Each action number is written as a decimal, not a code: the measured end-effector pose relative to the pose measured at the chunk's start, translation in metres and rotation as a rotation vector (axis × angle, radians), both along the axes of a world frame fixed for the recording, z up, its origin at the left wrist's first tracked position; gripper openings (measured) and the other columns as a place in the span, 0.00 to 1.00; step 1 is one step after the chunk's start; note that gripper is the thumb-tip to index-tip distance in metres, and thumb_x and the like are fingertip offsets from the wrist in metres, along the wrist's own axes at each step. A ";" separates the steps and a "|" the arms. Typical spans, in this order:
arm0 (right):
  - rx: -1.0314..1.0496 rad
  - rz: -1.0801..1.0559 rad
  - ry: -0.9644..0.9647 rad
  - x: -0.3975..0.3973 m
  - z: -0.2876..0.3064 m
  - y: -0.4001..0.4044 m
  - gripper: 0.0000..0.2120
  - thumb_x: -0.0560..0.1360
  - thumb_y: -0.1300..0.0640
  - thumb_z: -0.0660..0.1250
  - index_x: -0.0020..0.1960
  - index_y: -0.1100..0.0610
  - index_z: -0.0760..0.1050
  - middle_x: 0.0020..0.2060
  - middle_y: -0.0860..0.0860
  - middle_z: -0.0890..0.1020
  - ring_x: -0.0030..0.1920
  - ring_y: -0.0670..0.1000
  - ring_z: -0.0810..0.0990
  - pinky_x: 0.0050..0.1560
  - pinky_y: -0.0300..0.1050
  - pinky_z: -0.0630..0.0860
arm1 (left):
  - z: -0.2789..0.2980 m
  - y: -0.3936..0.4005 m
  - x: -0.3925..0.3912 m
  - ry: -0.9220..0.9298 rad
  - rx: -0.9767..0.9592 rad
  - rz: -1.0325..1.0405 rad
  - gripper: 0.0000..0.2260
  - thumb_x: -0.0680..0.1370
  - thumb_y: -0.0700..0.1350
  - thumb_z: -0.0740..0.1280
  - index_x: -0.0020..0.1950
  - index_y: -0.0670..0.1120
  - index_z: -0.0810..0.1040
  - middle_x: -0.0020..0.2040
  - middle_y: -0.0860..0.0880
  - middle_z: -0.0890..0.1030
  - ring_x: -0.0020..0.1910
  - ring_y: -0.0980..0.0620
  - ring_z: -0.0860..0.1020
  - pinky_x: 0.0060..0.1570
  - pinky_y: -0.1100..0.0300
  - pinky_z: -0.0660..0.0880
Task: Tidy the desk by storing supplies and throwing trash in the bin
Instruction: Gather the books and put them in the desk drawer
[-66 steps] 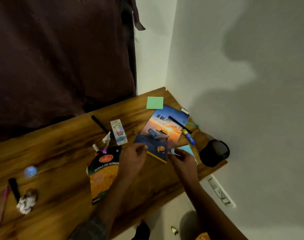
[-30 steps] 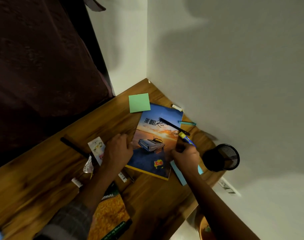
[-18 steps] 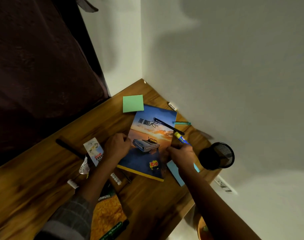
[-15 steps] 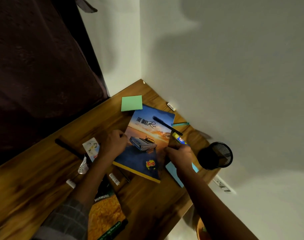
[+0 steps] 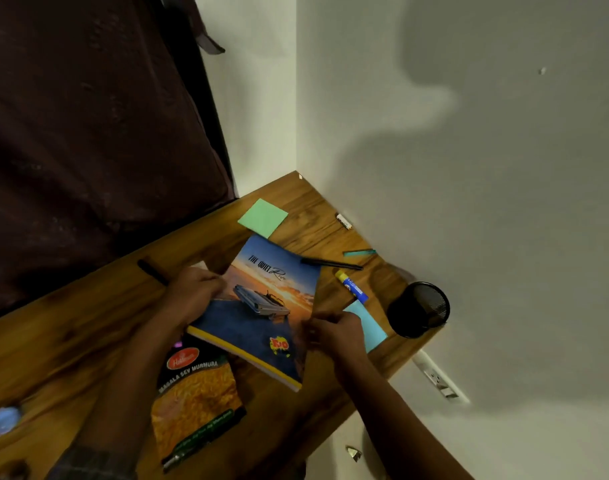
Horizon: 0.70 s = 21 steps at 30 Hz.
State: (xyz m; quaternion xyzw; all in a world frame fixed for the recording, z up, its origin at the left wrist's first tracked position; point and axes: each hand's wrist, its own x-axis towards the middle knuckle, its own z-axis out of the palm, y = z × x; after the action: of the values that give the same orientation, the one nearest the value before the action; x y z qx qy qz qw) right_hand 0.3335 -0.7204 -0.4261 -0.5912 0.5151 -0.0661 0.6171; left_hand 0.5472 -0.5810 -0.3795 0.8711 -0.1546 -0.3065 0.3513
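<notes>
Black mesh pen cup (image 5: pixel 419 309) upright at the right corner of the wooden desk (image 5: pixel 71 327) — round, perforated metal, interior too dark to read. Glossy notebook (image 5: pixel 261 306) with a car-at-sunset cover and a yellow spine edge, gripped on both sides: left hand (image 5: pixel 192 292) clamped on its left edge, right hand (image 5: pixel 334 332) pinching its right edge. Beneath its near corner, a shiny orange snack packet (image 5: pixel 195 400), flat. Beside the right hand, a pale blue sticky pad (image 5: pixel 369 327); just beyond, a blue-and-yellow glue stick (image 5: pixel 352 285) and a slim black pen (image 5: pixel 331 264). Square green sticky pad (image 5: pixel 262 217) further back — matte paper.
</notes>
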 end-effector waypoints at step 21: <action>0.320 0.378 -0.235 -0.151 0.073 0.184 0.10 0.73 0.68 0.73 0.54 0.63 0.82 0.48 0.60 0.87 0.49 0.61 0.86 0.48 0.56 0.84 | 0.072 0.294 -0.309 -0.110 -0.339 0.705 0.08 0.78 0.38 0.72 0.41 0.50 0.84 0.32 0.64 0.84 0.36 0.70 0.81 0.40 0.79 0.73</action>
State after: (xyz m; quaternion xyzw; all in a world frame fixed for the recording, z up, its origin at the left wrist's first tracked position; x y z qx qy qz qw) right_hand 0.1824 -0.5364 -0.3530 -0.5599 0.3245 0.0645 0.7596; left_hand 0.2380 -0.2873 -0.3073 0.8155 0.0867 -0.0899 0.5652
